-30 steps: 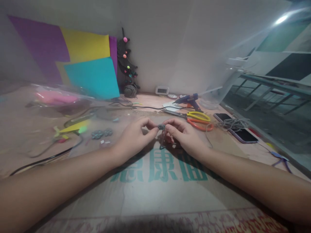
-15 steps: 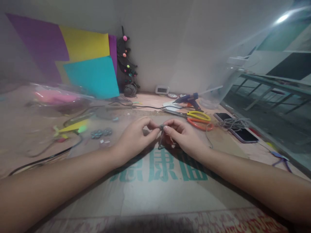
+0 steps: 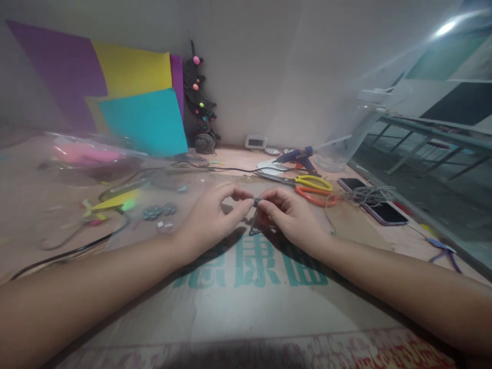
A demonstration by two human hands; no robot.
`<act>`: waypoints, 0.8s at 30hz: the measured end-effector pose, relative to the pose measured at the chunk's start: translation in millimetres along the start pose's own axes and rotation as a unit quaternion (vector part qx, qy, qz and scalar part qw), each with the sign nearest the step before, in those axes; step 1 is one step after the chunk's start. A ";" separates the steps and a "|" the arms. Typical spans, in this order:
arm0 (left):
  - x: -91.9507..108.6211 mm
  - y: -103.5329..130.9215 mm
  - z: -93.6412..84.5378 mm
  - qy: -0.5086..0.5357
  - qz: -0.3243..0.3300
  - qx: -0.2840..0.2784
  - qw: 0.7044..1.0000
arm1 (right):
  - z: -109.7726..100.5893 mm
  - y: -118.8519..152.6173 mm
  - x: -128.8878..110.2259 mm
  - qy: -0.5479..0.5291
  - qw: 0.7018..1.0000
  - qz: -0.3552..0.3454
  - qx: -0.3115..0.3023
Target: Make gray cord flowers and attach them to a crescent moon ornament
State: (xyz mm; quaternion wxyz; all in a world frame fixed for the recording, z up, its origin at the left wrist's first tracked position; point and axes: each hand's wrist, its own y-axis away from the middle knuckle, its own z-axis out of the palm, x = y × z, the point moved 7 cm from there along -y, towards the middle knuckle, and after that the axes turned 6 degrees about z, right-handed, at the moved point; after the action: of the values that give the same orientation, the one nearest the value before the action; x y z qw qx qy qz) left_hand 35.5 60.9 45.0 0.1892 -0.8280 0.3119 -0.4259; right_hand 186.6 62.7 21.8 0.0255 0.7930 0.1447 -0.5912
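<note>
My left hand (image 3: pixel 223 210) and my right hand (image 3: pixel 288 212) meet fingertip to fingertip above the middle of the board. Both pinch a small dark grey cord piece (image 3: pixel 256 202) between thumb and forefinger. A loop of the cord hangs below the fingertips, close to the right fingers. Grey cord also shows beside the right wrist and runs up toward a loose grey bundle (image 3: pixel 371 195) lying on two phones. Scissors (image 3: pixel 313 189) with yellow and orange handles lie just beyond my right hand. Left of my left hand sit several small grey-blue coiled pieces (image 3: pixel 158 211).
A blue glue gun (image 3: pixel 300 159), a white digital clock (image 3: pixel 255 141) and a clear plastic jug (image 3: pixel 349 133) stand at the back. Coloured sheets (image 3: pixel 144 123) lean on the wall beside a dark decorated tree (image 3: pixel 200 97). A black cable (image 3: pixel 69 252) crosses the left side.
The fingertips have shifted slightly around the cord piece, and the hanging loop has changed shape a little. Both hands still pinch it.
</note>
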 end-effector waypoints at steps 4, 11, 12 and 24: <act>1.4 1.0 0.4 -0.023 0.017 0.005 1.000 | 0.3 1.2 -2.8 0.017 1.000 -0.011 -0.002; 1.9 1.4 1.0 -0.035 0.020 -0.002 0.999 | 0.7 0.9 -4.8 0.037 0.999 -0.021 0.001; 2.0 1.5 1.1 -0.037 0.018 -0.005 0.999 | 1.0 1.1 -5.2 0.040 0.999 -0.024 0.000; 7.4 9.3 -10.6 -0.062 0.093 0.063 0.992 | -0.4 1.8 -4.6 0.005 1.000 0.005 0.011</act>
State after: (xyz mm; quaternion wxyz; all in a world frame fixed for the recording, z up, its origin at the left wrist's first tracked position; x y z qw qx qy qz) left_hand 26.8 48.6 50.0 0.2989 -0.8067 0.3477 -0.3729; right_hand 186.3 60.1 26.0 0.0190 0.7967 0.1345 -0.5889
